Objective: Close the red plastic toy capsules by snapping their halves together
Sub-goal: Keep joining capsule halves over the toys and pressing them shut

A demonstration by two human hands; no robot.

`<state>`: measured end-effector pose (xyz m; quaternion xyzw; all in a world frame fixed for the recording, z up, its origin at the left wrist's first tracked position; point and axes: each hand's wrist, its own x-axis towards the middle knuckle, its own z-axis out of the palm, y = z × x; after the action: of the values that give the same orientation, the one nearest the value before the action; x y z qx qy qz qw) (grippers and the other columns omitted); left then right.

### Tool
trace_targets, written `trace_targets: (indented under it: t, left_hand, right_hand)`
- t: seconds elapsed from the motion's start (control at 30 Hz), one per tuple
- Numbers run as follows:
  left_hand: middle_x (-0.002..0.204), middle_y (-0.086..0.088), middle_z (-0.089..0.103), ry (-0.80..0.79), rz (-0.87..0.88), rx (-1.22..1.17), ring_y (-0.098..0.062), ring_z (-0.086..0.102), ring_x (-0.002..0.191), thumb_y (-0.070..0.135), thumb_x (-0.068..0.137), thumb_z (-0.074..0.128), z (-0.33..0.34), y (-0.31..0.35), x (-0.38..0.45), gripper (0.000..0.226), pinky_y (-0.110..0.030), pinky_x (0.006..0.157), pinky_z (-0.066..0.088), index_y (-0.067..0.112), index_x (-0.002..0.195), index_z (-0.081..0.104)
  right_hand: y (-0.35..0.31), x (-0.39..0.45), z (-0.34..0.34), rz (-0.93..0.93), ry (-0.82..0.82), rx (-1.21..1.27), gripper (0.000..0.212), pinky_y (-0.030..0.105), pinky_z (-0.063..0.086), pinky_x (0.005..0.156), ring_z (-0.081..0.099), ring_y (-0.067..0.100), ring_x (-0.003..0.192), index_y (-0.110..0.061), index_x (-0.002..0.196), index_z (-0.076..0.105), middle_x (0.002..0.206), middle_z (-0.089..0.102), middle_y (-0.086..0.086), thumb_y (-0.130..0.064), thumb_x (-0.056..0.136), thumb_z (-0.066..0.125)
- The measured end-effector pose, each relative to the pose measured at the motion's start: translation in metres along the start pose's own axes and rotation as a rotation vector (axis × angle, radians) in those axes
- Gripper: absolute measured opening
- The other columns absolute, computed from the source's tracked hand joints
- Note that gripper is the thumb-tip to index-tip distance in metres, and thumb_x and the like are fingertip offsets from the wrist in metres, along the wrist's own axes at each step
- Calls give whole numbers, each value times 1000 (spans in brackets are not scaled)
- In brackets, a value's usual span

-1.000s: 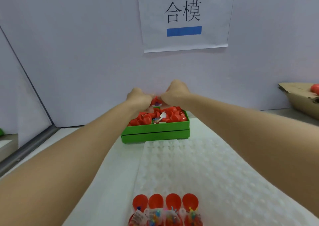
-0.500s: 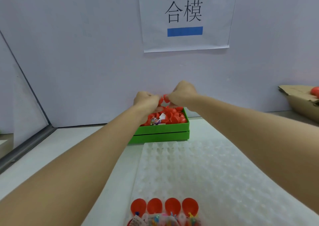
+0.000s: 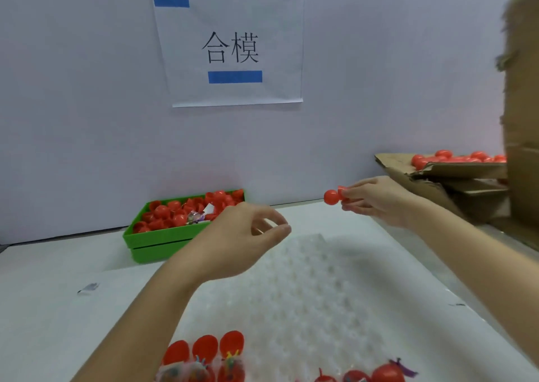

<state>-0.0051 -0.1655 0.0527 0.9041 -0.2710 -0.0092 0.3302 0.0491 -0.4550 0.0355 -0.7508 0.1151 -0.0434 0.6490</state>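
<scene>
Evidently the step in hand was getting rid of a capsule point(image 3: 332, 197) that looked already closed: the right hand point(image 3: 376, 199) pinched it between fingertips point(image 3: 348, 192) and thumb, with a round red ball sticking out past them toward the green tray point(image 3: 163, 240) and a second red bulge half hidden in the grip. Whether the halves were fully snapped I could not tell, since the fingers covered the seam; a firm squeeze before letting go would have been wise, then a short carry to the cardboard box point(image 3: 443, 174) on the far side of that hand from the tray, where finished red capsules point(image 3: 455, 157) lay heaped. The left hand point(image 3: 242, 241) hung empty nearer the tray, fingers loosely curled around nothing, well placed to pick up the next piece. The capsule's plastic looked smooth, glossy and hard, likely slippery in a light pinch. The tray was a shallow rectangular box of matte green, piled with loose red halves point(image 3: 172, 214) like small cups, plus a crinkled foil packet point(image 3: 196, 216). In front of the tray spread a translucent white dimpled sheet point(image 3: 306, 288), its moulded pockets soft-edged; at its near edge stood open capsules point(image 3: 204, 349) with lids upright and bright toys point(image 3: 230, 359) inside.
</scene>
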Motion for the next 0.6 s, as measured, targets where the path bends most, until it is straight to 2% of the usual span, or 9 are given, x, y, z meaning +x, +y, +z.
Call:
trace_targets:
  t: [0.1,0.23,0.33,0.43,0.5,0.57,0.6]
  left_hand:
    - [94,23,70,12,-8,9,12,64,86,56,91,56,5,6,-9,16,-18,76,54,46,99,64]
    - [93,19,70,4,-75,76,6,65,86,51,94,55,8,3,-15,13,-24,82,56,43,96,65]
    - [96,17,70,-100,-120,109,2,65,87,52,95,54,15,2,-15,19,-27,82,56,40,102,67]
    - [94,15,70,-126,-121,101,0,66,85,52,95,55,22,3,-11,24,-23,74,53,37,107,68]
    - [94,14,70,-114,-127,82,-2,67,85,51,95,55,25,2,-9,23,-22,70,51,37,107,67]
    - [98,13,70,-96,-132,74,-3,66,88,52,95,55,25,-3,-11,22,-24,74,52,39,108,66]
    - [99,13,70,-89,-135,75,-2,66,89,52,95,55,24,-6,-12,22,-26,76,54,39,108,66]
  right_hand:
    - [8,-11,-17,-20,3,8,25,18,56,58,75,19,77,2,108,67,97,73,19,-11,87,74]
    - [12,-19,1,13,-84,-67,20,19,57,59,75,19,72,3,101,69,92,74,19,-6,85,76]
    - [2,-17,45,33,-201,-154,15,24,60,73,75,23,80,3,96,70,94,74,18,1,82,76]
    - [-28,-8,99,-65,-244,7,32,25,58,85,74,24,87,6,118,62,107,71,22,4,87,69]
    - [-49,-5,128,-76,-347,134,45,30,53,96,68,32,105,-3,141,44,126,61,26,4,97,54]
    - [-59,0,145,-132,-378,14,59,44,46,106,60,37,118,-15,153,27,130,56,27,3,100,45]
    - [-58,1,147,-177,-351,-67,62,50,43,108,60,36,114,-18,154,25,125,57,25,3,99,44]
